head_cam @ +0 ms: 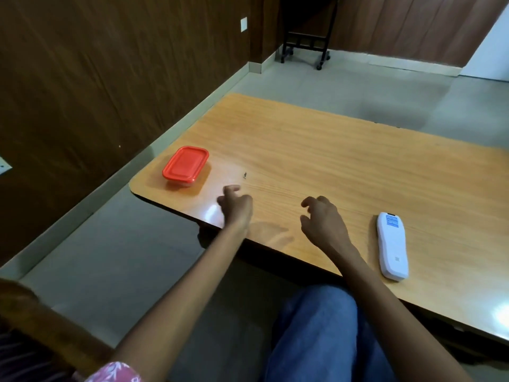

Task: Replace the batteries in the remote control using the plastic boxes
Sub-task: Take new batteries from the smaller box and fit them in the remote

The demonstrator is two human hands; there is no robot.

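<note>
A white remote control (pixel 392 245) lies face down near the front edge of the wooden table (pixel 316 150), at the right. A clear plastic box with a red lid (pixel 185 166) stands shut at the table's left end. My left hand (pixel 236 205) hovers over the table just right of the box, fingers loosely curled and holding nothing. My right hand (pixel 322 220) is over the middle of the front edge, left of the remote, fingers apart and empty. Neither hand touches the box or the remote.
A small dark speck (pixel 244 175) marks the tabletop beyond my left hand. My blue-jeaned knee (pixel 322 326) is under the front edge. A dark wooden wall runs along the left, and a black wheeled stand (pixel 305 37) stands far back on the grey floor.
</note>
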